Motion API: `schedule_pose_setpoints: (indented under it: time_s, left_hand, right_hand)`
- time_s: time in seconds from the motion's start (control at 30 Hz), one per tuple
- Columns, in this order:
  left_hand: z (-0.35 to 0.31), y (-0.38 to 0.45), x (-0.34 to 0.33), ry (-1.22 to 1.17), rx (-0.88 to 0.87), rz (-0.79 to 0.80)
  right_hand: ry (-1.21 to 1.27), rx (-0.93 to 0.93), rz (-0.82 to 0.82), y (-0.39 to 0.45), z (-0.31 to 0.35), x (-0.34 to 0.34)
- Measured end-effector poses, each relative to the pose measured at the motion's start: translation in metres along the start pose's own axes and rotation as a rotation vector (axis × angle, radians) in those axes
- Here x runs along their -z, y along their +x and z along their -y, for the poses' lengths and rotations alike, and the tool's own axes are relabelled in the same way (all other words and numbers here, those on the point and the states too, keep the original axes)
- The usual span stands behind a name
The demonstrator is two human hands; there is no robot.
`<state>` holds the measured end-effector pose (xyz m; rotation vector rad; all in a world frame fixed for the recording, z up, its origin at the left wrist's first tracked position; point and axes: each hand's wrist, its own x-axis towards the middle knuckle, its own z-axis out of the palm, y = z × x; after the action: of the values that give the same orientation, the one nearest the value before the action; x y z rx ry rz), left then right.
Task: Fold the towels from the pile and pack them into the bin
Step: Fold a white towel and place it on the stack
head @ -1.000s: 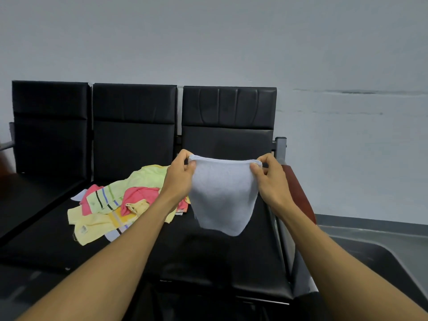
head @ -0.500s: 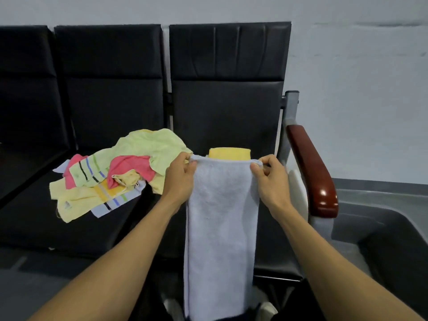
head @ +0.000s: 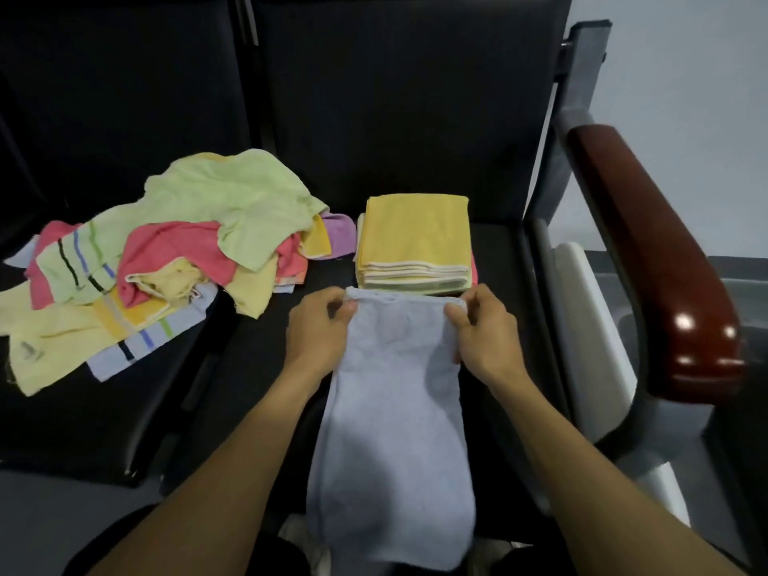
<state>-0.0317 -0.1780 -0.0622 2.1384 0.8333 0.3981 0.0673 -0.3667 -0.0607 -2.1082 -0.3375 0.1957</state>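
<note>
A pale blue towel, folded into a long strip, lies down the front of the black chair seat and hangs over its front edge. My left hand pinches its far left corner and my right hand pinches its far right corner. Just beyond my hands sits a neat stack of folded towels with a yellow one on top. To the left, a loose pile of towels in green, pink, yellow and stripes spreads over the neighbouring seat. The grey bin shows at the right edge.
A red-brown armrest on a grey metal frame stands right of the seat, between the towels and the bin. Black chair backs rise behind the stack and pile. A white panel sits under the armrest.
The view has tilted down onto the seat. My hands have lowered the blue towel from mid-air so that its top edge lies on the seat just before the folded stack.
</note>
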Motion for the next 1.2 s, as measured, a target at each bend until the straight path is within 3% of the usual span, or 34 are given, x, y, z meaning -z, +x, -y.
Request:
schedule_pose_setpoints:
  time_s: [0.17, 0.27, 0.37, 0.53, 0.77, 0.93, 1.1, 1.2]
  left_hand:
    - [0.002, 0.006, -0.006, -0.268, 0.077, 0.153]
    - [-0.001, 0.010, -0.001, -0.495, 0.087, 0.137]
    - [-0.004, 0.013, 0.004, -0.646, 0.218, 0.099]
    - [0.011, 0.007, 0.012, -0.298, 0.179, 0.173]
    - [0.036, -0.001, 0.017, -0.062, 0.277, 0.350]
    - [0.039, -0.009, 0.011, -0.087, 0.218, 0.399]
    - [0.034, -0.010, 0.002, -0.077, 0.107, 0.346]
    - [0.035, -0.007, 0.004, -0.146, 0.107, 0.402]
  right_hand:
    - [-0.049, 0.001, 0.080, 0.013, -0.005, -0.007]
    - [0.069, -0.003, 0.032, 0.014, 0.004, -0.009]
    - [0.208, -0.035, 0.054, 0.012, 0.009, -0.014]
    - [0.046, -0.067, 0.126, 0.011, -0.005, -0.013]
    - [-0.076, -0.298, 0.474, 0.002, -0.019, -0.017]
    - [-0.056, -0.211, 0.399, 0.000, -0.018, -0.021]
    - [-0.041, -0.230, 0.430, 0.000, -0.017, -0.022]
    - [-0.008, -0.225, 0.420, 0.002, -0.015, -0.017]
